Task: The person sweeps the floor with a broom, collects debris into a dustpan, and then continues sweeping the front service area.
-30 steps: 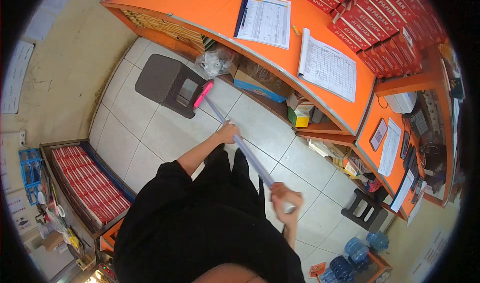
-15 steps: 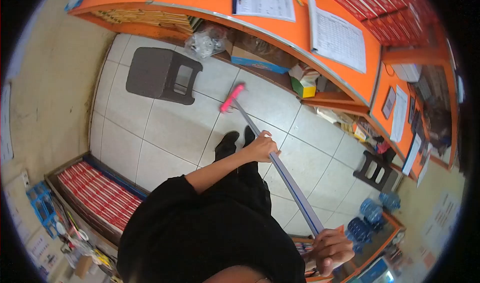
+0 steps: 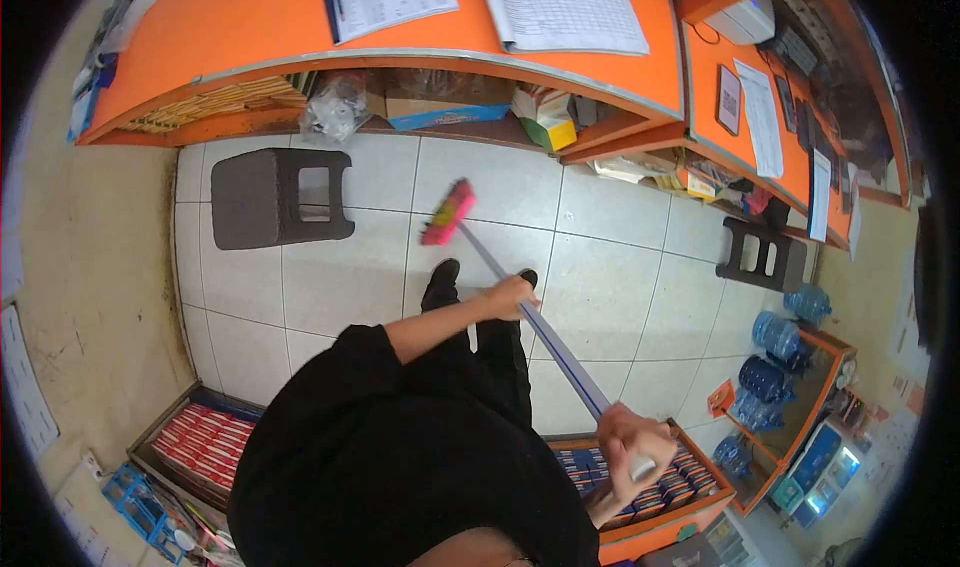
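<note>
A broom with a pink head (image 3: 457, 210) and a long grey-blue handle (image 3: 565, 357) slants across the view, its head on the tiled floor ahead of my feet. My left hand (image 3: 508, 298) is closed round the handle partway down. Near the handle's top end my right hand (image 3: 634, 449) grips it, and the pale end cap shows beside the thumb. My dark shoes (image 3: 441, 285) stand just behind the broom head, one partly hidden by my left hand.
A dark plastic stool (image 3: 245, 199) stands left of the broom, another stool (image 3: 762, 254) at the right. An orange counter (image 3: 260, 17) with papers runs along the front. Water bottles (image 3: 768, 377) and a box-filled orange case (image 3: 655, 537) are at the right; red-and-white boxes (image 3: 205, 442) lie behind left.
My view has shifted and turned. The broom head has swivelled, now showing yellow-green on its side, and sits nearer my feet. Both hands keep their hold on the handle.
</note>
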{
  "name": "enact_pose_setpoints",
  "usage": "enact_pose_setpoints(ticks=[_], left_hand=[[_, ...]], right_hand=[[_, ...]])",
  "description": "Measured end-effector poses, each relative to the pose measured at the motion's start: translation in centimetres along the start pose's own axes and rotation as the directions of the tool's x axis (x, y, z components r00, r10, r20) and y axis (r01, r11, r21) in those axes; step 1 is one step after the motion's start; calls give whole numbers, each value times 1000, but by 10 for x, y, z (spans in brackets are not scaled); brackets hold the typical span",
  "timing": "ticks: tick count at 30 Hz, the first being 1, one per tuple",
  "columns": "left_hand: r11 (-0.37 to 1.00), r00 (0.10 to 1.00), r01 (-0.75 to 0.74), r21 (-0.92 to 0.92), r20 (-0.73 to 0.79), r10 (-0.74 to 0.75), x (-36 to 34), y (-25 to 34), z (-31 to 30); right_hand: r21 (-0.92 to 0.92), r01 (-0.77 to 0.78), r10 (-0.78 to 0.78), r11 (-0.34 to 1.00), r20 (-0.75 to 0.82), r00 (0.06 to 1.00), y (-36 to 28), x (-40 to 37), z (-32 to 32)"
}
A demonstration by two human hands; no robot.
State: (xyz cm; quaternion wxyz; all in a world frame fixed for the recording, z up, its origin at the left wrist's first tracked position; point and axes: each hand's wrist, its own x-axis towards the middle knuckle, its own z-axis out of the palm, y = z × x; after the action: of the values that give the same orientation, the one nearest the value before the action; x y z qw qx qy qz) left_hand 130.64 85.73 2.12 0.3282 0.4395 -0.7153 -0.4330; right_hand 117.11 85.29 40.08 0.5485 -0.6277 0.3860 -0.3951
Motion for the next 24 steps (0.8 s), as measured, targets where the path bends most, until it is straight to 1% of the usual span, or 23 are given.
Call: enact_pose_setpoints(ticks=[1,2,3,4,5,6,7,8,9,10,11,12,13,14,15,16,17,18,19,20,22,23,24], left_hand=[[991,975,129,39,176,-134,17,24,3],[992,976,123,39,178,-128,27,47,1],[997,989,77,29,125,-81,35,72,-2],[999,997,34,22,73,-35,44,92,-4],[993,985,105,60,134,-112,51,107,-8],[992,984,109,61,137,-117,56,115,-10],[990,988,91,110,111,-103,60,118,-14],[984,993,76,160,82,-90,64,117,-17],[969,990,119,217,51,-133,68,105,-20],[948,985,161,274,20,-173,71,86,-27],[909,985,173,379,-72,-157,68,60,-34],[873,955,294,390,-152,-253,56,17,-30],[723,919,388,572,-182,-349,56,9,-33],[525,872,454,720,-238,-428,62,5,-32],[525,873,453,721,-240,-424,71,1,-25],[521,812,498,693,-162,-561,78,-6,-15],[505,728,545,669,-79,-681,86,-12,-5],[506,729,540,673,-72,-681,101,-15,11],[557,775,533,637,-103,-624,121,-17,34],[609,814,524,595,-138,-565,142,-14,57],[765,907,392,512,-76,-414,186,2,87],[812,915,359,461,-3,-403,207,13,100],[853,920,326,407,69,-385,224,21,114]], right_hand=[[42,19,-18,999,-24,1000,-10,-3,-4],[85,44,-40,995,-43,998,-18,-5,-9],[84,45,-41,995,-45,998,-25,-7,-31],[148,120,-142,982,148,979,-32,-10,-63],[226,179,-248,957,326,912,-36,-12,-86],[230,177,-246,957,324,913,-38,-13,-95],[243,205,-261,948,229,938,-39,-14,-102],[255,233,-273,938,136,952,-39,-15,-115],[258,153,-217,954,245,945,-23,-7,-133],[76,109,-118,991,130,985,-5,-11,-135],[-102,35,-36,994,-10,999,9,4,-123],[-92,-65,91,994,314,945,45,6,-145],[142,-13,-54,990,453,890,78,14,-147],[96,-99,53,990,403,913,100,9,-145],[106,-44,-9,993,453,892,121,8,-143],[106,-41,-11,994,450,893,128,6,-155],[77,-43,7,996,419,908,133,4,-167],[48,-52,30,997,381,924,136,1,-179],[31,-66,52,997,335,941,136,-2,-202],[26,-73,61,997,329,942,132,-4,-224],[-102,-45,66,994,210,975,115,-10,-258],[-109,-48,69,993,205,976,107,-15,-269],[-115,-38,53,993,130,990,98,-20,-278]])
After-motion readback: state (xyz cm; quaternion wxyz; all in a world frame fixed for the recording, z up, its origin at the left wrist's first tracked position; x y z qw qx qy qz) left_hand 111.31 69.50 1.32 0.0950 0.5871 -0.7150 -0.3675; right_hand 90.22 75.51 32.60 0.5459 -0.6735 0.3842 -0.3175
